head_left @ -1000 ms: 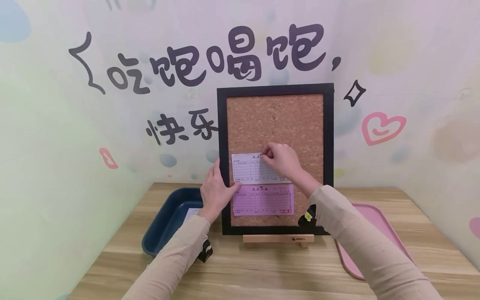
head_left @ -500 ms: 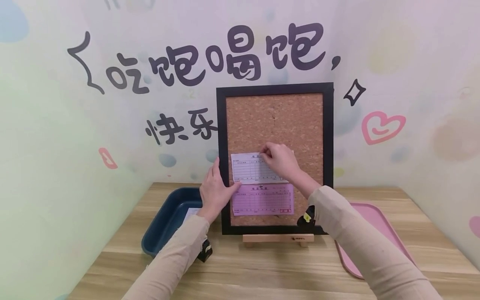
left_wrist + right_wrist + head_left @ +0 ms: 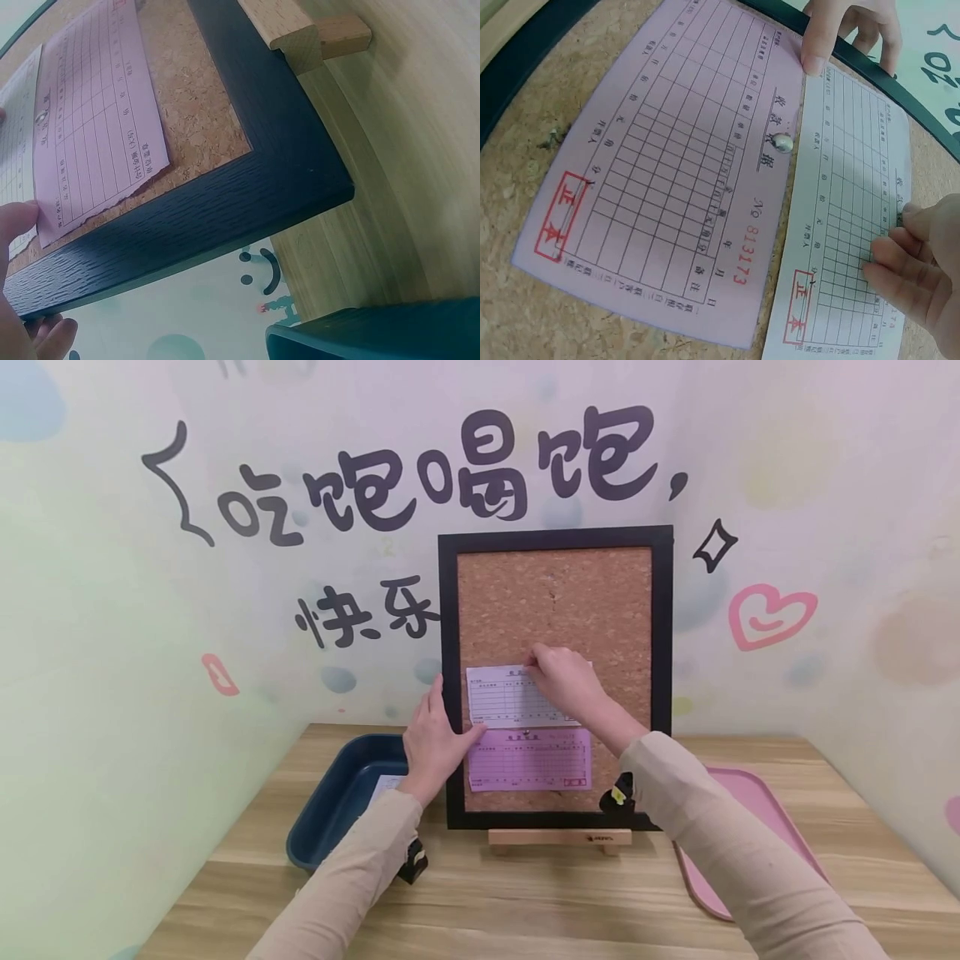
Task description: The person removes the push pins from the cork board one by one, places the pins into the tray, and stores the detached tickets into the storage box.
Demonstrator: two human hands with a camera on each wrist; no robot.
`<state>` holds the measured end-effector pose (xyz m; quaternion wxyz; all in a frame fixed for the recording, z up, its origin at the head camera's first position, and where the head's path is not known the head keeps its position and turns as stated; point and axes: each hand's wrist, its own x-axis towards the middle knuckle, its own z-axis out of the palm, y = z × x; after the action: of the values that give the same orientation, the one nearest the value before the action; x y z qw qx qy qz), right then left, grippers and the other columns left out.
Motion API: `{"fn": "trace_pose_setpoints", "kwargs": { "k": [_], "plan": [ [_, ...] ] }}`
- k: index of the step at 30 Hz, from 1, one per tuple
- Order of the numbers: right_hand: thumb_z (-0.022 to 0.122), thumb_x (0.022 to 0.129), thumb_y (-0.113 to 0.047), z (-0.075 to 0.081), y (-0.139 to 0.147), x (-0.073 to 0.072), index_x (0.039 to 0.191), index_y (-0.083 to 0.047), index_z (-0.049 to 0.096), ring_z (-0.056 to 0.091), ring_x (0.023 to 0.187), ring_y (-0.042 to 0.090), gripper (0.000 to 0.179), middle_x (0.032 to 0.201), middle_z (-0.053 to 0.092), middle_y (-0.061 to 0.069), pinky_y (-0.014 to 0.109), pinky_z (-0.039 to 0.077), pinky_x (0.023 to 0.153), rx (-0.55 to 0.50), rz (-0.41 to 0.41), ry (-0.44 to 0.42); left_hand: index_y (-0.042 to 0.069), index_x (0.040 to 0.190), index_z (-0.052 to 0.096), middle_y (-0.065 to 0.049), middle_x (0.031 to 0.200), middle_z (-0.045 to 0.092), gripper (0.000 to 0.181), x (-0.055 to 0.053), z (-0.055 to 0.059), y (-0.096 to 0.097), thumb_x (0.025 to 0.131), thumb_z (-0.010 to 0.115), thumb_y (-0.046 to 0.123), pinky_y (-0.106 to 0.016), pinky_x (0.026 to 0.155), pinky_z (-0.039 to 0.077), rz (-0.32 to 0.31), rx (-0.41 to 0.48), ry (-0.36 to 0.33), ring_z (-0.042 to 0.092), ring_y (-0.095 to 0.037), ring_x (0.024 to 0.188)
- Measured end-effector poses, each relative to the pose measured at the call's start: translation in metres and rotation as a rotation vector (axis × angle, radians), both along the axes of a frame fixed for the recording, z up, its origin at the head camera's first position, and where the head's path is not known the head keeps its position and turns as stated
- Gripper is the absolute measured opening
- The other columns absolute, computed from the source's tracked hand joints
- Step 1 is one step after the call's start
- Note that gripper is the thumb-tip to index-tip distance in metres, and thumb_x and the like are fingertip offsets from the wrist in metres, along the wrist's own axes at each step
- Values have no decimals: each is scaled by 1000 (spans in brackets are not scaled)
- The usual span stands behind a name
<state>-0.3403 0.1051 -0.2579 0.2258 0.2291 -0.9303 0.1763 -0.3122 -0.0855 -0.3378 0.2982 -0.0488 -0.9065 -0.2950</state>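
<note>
A black-framed cork board (image 3: 555,593) stands upright. My left hand (image 3: 435,747) grips its left edge, fingers behind the frame and thumb on the front, at the white receipt's lower left corner. The white receipt (image 3: 495,700) lies flat against the cork, just above a pink receipt (image 3: 525,764). A silver thumbtack (image 3: 782,142) holds the pink one at its top middle. At the white receipt's top edge, my right hand (image 3: 566,681) pinches a small thumbtack between thumb and forefinger; the fingertips hide most of it.
The board rests on a small wooden stand (image 3: 562,837). A dark blue bin (image 3: 296,827) with some paper (image 3: 384,787) in it stands left of the board. To the right lies a pink tray (image 3: 738,783), partly behind my right sleeve. A printed wall (image 3: 360,410) closes off the back.
Both hands keep their places on the board. The right fingertips shift only slightly at the white receipt's top edge, and the head view moves a little.
</note>
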Motion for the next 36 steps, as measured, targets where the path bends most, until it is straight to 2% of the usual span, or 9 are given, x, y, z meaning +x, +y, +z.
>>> {"fn": "trace_pose_setpoints", "kwargs": {
  "k": [8,19,27,31,36],
  "plan": [
    [54,90,-10,4,5,2,95,-3,60,61,77,21,10,87,65,9,35,49,68,13,27,-57,8,140,27,-15,134,45,92,2,1,2,69,76,41,-46,81,47,-7,6,3,49,-31,113],
    [52,91,-9,5,7,0,93,-3,59,58,72,19,9,86,64,9,34,46,65,-5,43,-84,8,140,28,-15,134,45,92,2,1,2,69,75,41,-46,80,48,-3,1,2,49,-31,113],
    [54,90,-9,7,11,0,89,-3,59,57,72,19,7,84,63,9,34,45,65,-37,83,-103,7,140,28,-16,133,46,93,3,2,2,68,76,42,-45,78,48,0,-2,14,50,-31,112],
    [53,91,-10,5,16,-2,90,-3,58,51,64,17,9,75,58,7,30,41,58,-119,129,-181,8,140,27,-16,134,45,92,3,2,2,69,75,41,-46,80,48,0,2,-3,49,-31,114],
    [49,93,-10,-5,26,-2,93,0,55,48,56,16,12,67,51,7,26,39,52,-324,242,-357,8,140,27,-16,134,44,92,3,2,1,69,75,41,-46,81,47,-2,4,-7,49,-31,114]
  ]
}}
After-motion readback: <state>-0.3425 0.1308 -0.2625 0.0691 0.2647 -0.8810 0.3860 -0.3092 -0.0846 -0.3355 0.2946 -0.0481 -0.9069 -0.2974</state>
